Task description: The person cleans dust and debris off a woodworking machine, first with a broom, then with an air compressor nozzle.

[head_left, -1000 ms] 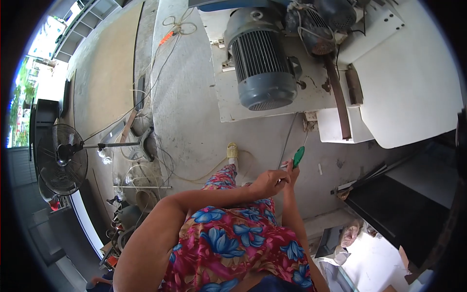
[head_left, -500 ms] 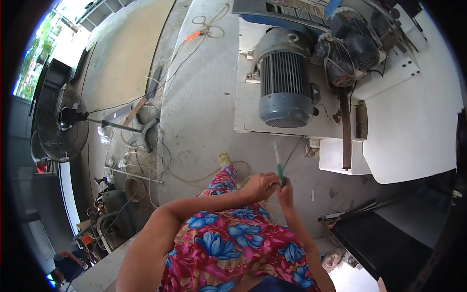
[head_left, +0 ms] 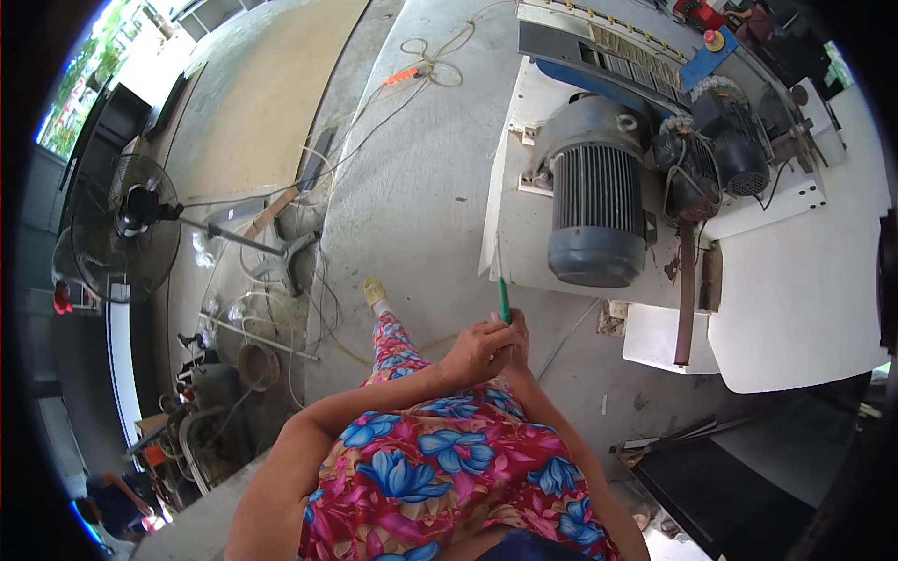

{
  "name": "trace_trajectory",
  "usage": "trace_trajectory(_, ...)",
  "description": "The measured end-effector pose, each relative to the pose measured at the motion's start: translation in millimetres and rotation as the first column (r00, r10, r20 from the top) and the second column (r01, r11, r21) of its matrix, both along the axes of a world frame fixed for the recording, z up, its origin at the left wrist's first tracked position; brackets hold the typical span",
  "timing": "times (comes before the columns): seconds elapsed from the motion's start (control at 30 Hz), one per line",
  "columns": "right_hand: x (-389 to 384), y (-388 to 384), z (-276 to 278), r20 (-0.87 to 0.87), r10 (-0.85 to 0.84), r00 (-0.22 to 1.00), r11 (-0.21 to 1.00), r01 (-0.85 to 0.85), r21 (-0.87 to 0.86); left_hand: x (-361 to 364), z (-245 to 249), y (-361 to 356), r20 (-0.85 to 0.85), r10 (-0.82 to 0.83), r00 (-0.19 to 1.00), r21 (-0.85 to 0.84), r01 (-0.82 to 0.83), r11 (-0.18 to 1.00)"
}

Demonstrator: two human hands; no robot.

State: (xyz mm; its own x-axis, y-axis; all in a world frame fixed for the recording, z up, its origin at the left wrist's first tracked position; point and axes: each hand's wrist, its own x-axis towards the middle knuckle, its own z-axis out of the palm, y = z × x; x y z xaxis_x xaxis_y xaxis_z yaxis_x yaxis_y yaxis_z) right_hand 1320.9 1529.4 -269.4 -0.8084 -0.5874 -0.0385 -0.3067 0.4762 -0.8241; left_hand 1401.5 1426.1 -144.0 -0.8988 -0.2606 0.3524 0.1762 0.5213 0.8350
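A thin tool with a green handle [head_left: 504, 299] stands up from between my two hands, its slim pale shaft pointing away from me. My right hand [head_left: 517, 338] is closed around the lower end of the handle. Against it rests my left hand [head_left: 479, 352], with its fingers curled; whether it also grips the handle is hidden. Beyond the hands to the right, a large grey motor [head_left: 599, 201] sits on a white machine base [head_left: 524, 252].
A standing fan [head_left: 140, 210] is at the left, near cables and a hose on the floor. An orange connector [head_left: 401, 76] lies further ahead. Smaller motors [head_left: 746, 168] and a rusty bar [head_left: 686, 299] are at the right. A person [head_left: 122, 500] is at the lower left.
The view has shifted, and the machine appears lower and further right. Both hands and the green-handled tool have moved left and slightly up in view. A foot now shows further left.
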Motion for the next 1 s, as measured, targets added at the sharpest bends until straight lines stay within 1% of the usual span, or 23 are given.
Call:
trace_trajectory(0.03,-7.5,-20.7,4.1,0.006,-0.048,0.999,0.998,0.048,0.049,1.8,-1.9,-17.4,0.017,0.011,1.000,0.021,-0.011,1.000)
trace_trajectory(0.13,-18.9,-73.5,-27.5,0.084,-0.110,0.990,0.940,0.076,0.333,8.7,-12.3,-77.6,0.065,0.019,0.998,0.081,-0.025,0.996)
trace_trajectory(0.23,-9.1,-128.4,-57.4,0.037,-0.195,0.980,0.883,0.159,0.441,14.1,-30.5,-158.3,0.090,-0.018,0.996,0.121,0.007,0.993)
trace_trajectory(0.3,-5.5,-173.6,-72.3,-0.065,-0.304,0.950,0.860,0.303,0.411,20.5,-39.5,-216.1,0.103,-0.032,0.994,0.149,0.016,0.989)
trace_trajectory(0.33,-4.5,-188.3,-76.1,-0.118,-0.348,0.930,0.839,0.365,0.404,24.5,-44.2,-240.9,0.136,-0.009,0.991,0.192,-0.017,0.981)
trace_trajectory(0.43,-16.0,-250.3,-81.4,-0.131,-0.308,0.942,0.759,0.326,0.563,35.1,-52.5,-309.6,0.223,0.043,0.974,0.288,-0.108,0.951)
trace_trajectory(0.53,-27.0,-307.1,-84.9,-0.179,-0.372,0.911,0.738,0.408,0.538,46.1,-68.0,-351.9,0.207,0.116,0.972,0.381,-0.189,0.905)
trace_trajectory(0.63,-35.4,-346.2,-88.8,-0.124,-0.384,0.915,0.710,0.378,0.594,61.9,-80.2,-379.6,0.279,0.128,0.952,0.400,-0.237,0.885)
trace_trajectory(0.73,-26.7,-368.3,-108.5,-0.089,-0.373,0.923,0.641,0.326,0.695,76.1,-90.5,-396.7,0.366,0.125,0.922,0.400,-0.277,0.874)
trace_trajectory(0.77,-25.6,-376.2,-109.2,-0.165,-0.441,0.882,0.652,0.441,0.616,79.3,-92.6,-402.4,0.352,0.126,0.928,0.407,-0.272,0.872)
trace_trajectory(0.87,-38.1,-404.8,-72.0,-0.175,-0.515,0.839,0.717,0.534,0.448,80.5,-102.3,-418.5,0.362,0.142,0.921,0.440,-0.304,0.845)
trace_trajectory(0.97,-68.1,-429.6,-46.9,-0.320,-0.543,0.777,0.743,0.622,0.248,66.0,-111.9,-434.3,0.360,0.172,0.917,0.479,-0.340,0.810)
trace_trajectory(1.0,-81.2,-438.7,-39.1,-0.306,-0.526,0.793,0.747,0.604,0.279,58.4,-112.3,-439.1,0.345,0.170,0.923,0.483,-0.330,0.811)
